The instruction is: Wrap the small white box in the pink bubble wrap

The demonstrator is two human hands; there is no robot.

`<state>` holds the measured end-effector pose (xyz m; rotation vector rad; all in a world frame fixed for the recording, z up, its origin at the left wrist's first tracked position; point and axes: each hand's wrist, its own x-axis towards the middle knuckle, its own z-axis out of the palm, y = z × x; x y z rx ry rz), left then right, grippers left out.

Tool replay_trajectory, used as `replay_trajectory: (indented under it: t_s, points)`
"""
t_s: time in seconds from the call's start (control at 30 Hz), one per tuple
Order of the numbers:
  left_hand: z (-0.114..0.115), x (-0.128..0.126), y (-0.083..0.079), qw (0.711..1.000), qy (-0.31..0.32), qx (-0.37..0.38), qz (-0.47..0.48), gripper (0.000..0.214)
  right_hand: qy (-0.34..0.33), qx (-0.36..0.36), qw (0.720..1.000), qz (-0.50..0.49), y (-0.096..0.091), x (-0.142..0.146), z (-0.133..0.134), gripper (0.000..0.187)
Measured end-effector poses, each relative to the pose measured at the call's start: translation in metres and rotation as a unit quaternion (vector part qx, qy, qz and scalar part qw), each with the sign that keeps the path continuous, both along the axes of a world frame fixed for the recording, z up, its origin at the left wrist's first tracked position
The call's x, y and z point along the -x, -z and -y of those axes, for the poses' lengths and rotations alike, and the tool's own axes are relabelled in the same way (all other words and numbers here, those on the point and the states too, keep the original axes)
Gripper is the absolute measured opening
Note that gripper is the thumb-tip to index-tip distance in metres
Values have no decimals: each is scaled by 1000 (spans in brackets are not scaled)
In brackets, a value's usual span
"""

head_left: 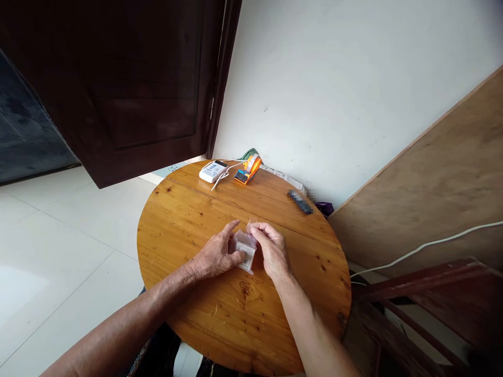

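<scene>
Both my hands rest near the middle of a round wooden table (196, 220). Between them lies a small clear plastic bag (244, 250) with something pale and flat inside. My left hand (216, 254) grips the bag's left side, thumb and fingers curled onto it. My right hand (271, 248) pinches the bag's top edge with its fingertips. What the bag holds is too small to name.
At the table's far edge stand a white box-shaped device (212, 170) with a white cable and an orange tape dispenser (248, 169). A dark flat object (301, 201) lies to the right. A dark door (129, 89), a leaning wooden board (432, 183) and a dark wooden chair frame (432, 298) surround the table.
</scene>
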<state>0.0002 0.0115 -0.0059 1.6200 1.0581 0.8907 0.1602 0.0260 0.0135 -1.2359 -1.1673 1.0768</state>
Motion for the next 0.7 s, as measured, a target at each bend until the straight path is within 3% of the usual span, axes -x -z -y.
replay_trajectory:
  t_s: [0.27,0.4,0.7]
  points:
    - [-6,-1,-2,999,-29,8,-34,80,-19,-66,989,129,-2,2,7,17]
    - [-4,-1,-9,992,-59,-41,-105,75,-7,-71,980,185,-7,2,11,15]
    - [-3,0,-15,988,-50,-44,-137,66,15,-84,976,200,-9,7,12,15]
